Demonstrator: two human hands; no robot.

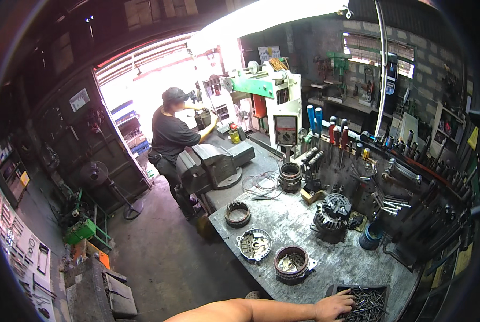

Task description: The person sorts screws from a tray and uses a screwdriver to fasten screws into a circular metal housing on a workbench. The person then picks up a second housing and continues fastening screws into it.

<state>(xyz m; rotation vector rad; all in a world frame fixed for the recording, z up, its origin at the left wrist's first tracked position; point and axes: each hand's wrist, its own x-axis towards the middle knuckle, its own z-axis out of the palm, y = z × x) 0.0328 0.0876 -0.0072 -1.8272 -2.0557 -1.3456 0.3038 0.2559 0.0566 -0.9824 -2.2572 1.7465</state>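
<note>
My left hand reaches across from the lower edge to a dark tray at the near right of the metal bench. Its fingers are stretched out and apart at the left side of a heap of loose bolts in the tray. No bolt can be made out between them. My right hand is out of view. Beyond the tray, a stator ring with copper windings sits on a metal housing. Left of it lies an open alternator housing, and another stator ring is farther back.
An assembled alternator and a blue cup stand near the tool rack with screwdrivers and wrenches. A large vise is mounted at the far bench. Behind it, a co-worker in black handles a part.
</note>
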